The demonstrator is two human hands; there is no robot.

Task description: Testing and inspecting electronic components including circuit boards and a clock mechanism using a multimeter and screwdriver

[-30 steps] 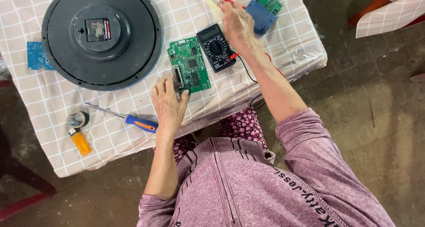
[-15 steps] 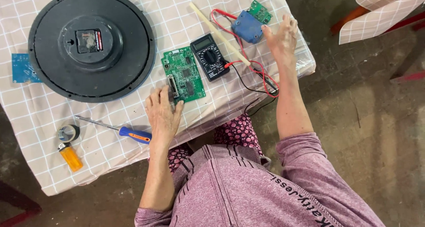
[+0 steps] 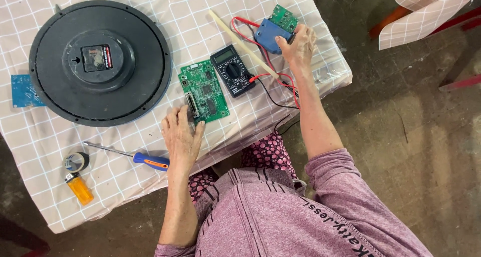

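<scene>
My right hand (image 3: 299, 47) grips a blue block with a small green circuit board on top (image 3: 276, 29) at the table's far right. My left hand (image 3: 181, 138) lies flat on the checked cloth, fingertips touching the near edge of a larger green circuit board (image 3: 204, 90). A black multimeter (image 3: 232, 70) lies between the two boards, its red and black leads (image 3: 273, 86) looping toward my right wrist. A pale wooden stick (image 3: 242, 44) lies slantwise behind the meter.
A big round black clock back (image 3: 100, 62) fills the left of the table (image 3: 150, 6). A blue board (image 3: 22, 90) pokes out beside it. A screwdriver with blue and orange handle (image 3: 131, 156), a tape roll (image 3: 76, 161) and an orange lighter (image 3: 80, 188) lie near the front edge.
My right hand came back from beyond the table's right edge and closed on the blue block with the small board. My left hand stayed by the green board.
</scene>
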